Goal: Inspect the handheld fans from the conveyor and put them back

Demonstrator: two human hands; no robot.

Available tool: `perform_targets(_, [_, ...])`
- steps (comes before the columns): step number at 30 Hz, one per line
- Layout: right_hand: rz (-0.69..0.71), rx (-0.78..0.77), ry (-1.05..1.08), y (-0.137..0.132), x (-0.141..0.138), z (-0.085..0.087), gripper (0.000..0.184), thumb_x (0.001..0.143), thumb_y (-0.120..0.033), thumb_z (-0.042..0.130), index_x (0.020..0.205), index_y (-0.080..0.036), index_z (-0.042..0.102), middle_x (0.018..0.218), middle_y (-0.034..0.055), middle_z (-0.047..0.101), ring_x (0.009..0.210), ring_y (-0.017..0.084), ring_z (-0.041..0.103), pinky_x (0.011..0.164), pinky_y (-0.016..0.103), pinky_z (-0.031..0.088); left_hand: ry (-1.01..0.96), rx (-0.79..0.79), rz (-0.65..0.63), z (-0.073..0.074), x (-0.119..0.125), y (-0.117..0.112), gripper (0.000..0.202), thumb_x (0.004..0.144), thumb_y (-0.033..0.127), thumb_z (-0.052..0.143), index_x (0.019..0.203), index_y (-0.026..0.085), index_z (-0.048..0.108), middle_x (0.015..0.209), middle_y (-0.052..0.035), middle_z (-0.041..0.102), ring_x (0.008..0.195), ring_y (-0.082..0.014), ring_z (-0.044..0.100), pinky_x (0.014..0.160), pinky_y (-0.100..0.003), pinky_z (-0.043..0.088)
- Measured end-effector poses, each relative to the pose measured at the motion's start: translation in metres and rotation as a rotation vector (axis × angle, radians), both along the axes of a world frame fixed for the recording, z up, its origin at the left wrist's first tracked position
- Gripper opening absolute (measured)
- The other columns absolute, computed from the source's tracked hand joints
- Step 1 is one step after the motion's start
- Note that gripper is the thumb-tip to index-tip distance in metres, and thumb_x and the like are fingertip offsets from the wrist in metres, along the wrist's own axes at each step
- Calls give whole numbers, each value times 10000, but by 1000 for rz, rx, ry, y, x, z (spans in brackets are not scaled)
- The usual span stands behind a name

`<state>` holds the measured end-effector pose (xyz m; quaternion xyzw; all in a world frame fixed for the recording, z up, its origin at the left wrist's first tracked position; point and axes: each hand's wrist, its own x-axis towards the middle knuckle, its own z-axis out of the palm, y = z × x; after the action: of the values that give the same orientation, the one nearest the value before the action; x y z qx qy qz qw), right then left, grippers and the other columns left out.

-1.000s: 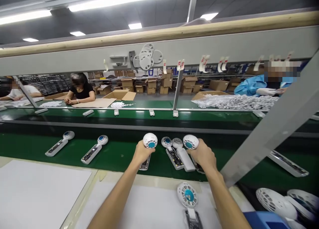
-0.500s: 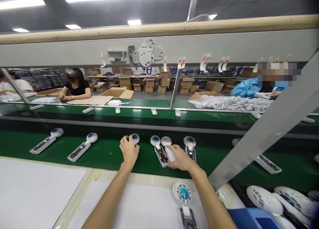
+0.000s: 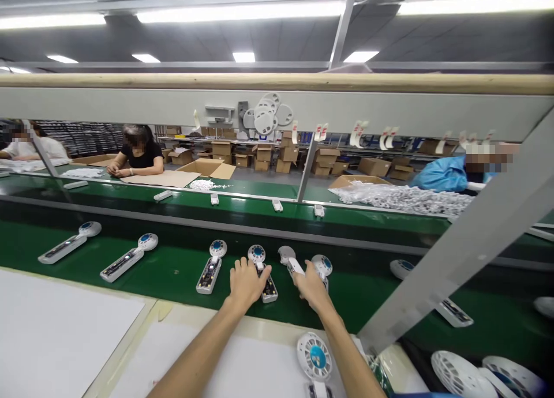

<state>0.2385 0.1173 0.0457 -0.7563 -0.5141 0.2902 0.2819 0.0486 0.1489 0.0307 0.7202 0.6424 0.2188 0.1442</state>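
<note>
Several white handheld fans with blue hubs lie in a row on the green conveyor belt (image 3: pixel 182 271). My left hand (image 3: pixel 244 282) rests with fingers spread on an open-backed fan (image 3: pixel 262 271); another open-backed fan (image 3: pixel 211 266) lies just to its left. My right hand (image 3: pixel 312 287) is curled round the handle of a closed white fan (image 3: pixel 291 259). Right beside that hand lies one more fan (image 3: pixel 322 265). On the white mat (image 3: pixel 242 363) near me sits a fan (image 3: pixel 317 357) with its round grille facing up.
Two more fans (image 3: pixel 64 245) (image 3: pixel 127 258) lie at the belt's left, one (image 3: pixel 433 294) under the slanted grey strut (image 3: pixel 454 259). Fan grilles (image 3: pixel 459 372) sit bottom right. Across the line, people work at a far bench with a heap of white parts (image 3: pixel 402 195) and cardboard boxes.
Both hands set down the fans they held up. My left hand moved right onto the neighbouring fan; my right hand went to the closed white fan. The view tilted upward.
</note>
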Motion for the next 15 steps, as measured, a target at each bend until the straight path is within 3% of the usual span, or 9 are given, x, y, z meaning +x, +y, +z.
perform_targets(4, [-2, 21, 441, -2, 5, 13, 456, 940, -472, 453, 1230, -130, 537, 845, 61, 651, 564, 142, 575, 500, 267, 461, 22, -86, 20, -7, 10, 4, 649, 811, 571, 625, 1200, 54, 580, 1272, -253, 553, 1253, -430, 453, 1039, -519, 329])
perform_targets(6, [35, 89, 637, -3, 5, 25, 454, 821, -408, 414, 1132, -115, 567, 782, 92, 661, 504, 168, 538, 416, 262, 369, -1, -124, 27, -10, 9, 7, 648, 715, 420, 738, 1231, 79, 545, 1281, -233, 542, 1254, -424, 456, 1034, -505, 340])
perform_targets(8, [67, 189, 795, -7, 4, 39, 568, 675, -352, 411, 1171, -112, 552, 832, 130, 690, 498, 195, 533, 387, 265, 307, -56, -149, 2, -12, 5, 9, 646, 670, 288, 751, 1256, 135, 525, 1247, -182, 558, 1242, -393, 481, 1026, -478, 356])
perform_targets(12, [106, 373, 975, -22, -5, 69, 829, 538, -245, 454, 1364, -177, 442, 1030, 108, 714, 557, 195, 581, 500, 312, 433, -271, -176, -115, -10, -1, 5, 682, 619, 103, 697, 1259, 250, 512, 1125, -73, 571, 1077, -295, 592, 944, -395, 434])
perform_targets(15, [115, 464, 1029, -38, -13, 88, 770, 644, -241, 512, 1409, -201, 435, 1051, 93, 714, 524, 170, 572, 528, 325, 456, -525, -155, -154, 4, 0, -1, 696, 674, 96, 651, 1308, 267, 423, 1205, -74, 514, 900, -201, 633, 814, -325, 501])
